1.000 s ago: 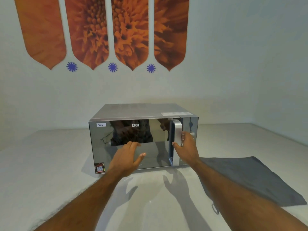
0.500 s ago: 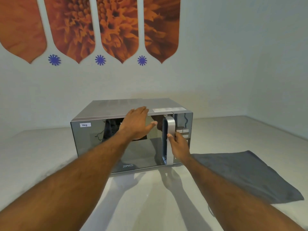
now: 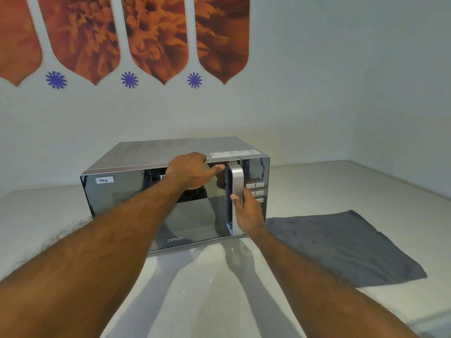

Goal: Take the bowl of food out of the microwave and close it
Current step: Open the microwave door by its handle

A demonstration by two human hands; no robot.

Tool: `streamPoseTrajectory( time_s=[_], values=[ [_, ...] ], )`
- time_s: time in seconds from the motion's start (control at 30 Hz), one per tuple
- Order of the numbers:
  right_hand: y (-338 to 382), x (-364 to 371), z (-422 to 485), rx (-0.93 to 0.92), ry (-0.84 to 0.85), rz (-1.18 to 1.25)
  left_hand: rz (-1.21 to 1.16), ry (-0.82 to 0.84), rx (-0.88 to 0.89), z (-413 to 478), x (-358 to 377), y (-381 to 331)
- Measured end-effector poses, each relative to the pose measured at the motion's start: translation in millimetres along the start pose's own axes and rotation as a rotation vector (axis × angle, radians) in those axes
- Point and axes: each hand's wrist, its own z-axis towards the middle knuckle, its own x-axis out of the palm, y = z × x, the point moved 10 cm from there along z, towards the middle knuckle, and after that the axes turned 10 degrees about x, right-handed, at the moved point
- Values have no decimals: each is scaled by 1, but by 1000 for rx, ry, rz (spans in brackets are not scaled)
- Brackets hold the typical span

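Observation:
A silver microwave (image 3: 136, 154) with a mirrored door (image 3: 127, 206) stands on the white counter, and the door looks shut. My right hand (image 3: 247, 211) is wrapped around the vertical silver door handle (image 3: 236, 181) at its lower half. My left hand (image 3: 191, 170) rests palm down on the microwave's top front edge, just left of the handle, fingers spread. The bowl of food is not visible; the mirrored door hides the inside.
A grey cloth (image 3: 341, 247) lies flat on the counter (image 3: 207, 289) to the right of the microwave. The control buttons (image 3: 256, 189) sit right of the handle. White walls close the back and right side, with orange flower decals above.
My left hand rose from in front of the lower door to the microwave's top front edge. My right hand has stayed on the handle. The view has drawn closer.

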Motion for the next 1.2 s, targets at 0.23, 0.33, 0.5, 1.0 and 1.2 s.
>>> streamPoseTrajectory(
  time_s=[0.23,0.33,0.5,1.0,1.2],
  values=[
    [-5,1,2,-5,-50,-21,35,32,4,1,-1,0],
    [-5,0,3,-13,-55,-18,44,30,4,1,1,2],
    [-1,-2,1,-37,-60,5,60,22,12,0,-4,1],
    [-10,-20,-65,-185,-70,186,-23,90,-17,-10,-2,-8],
    [-4,-28,-98,-257,-108,232,-120,-311,122,-56,-32,-38]
  ],
)
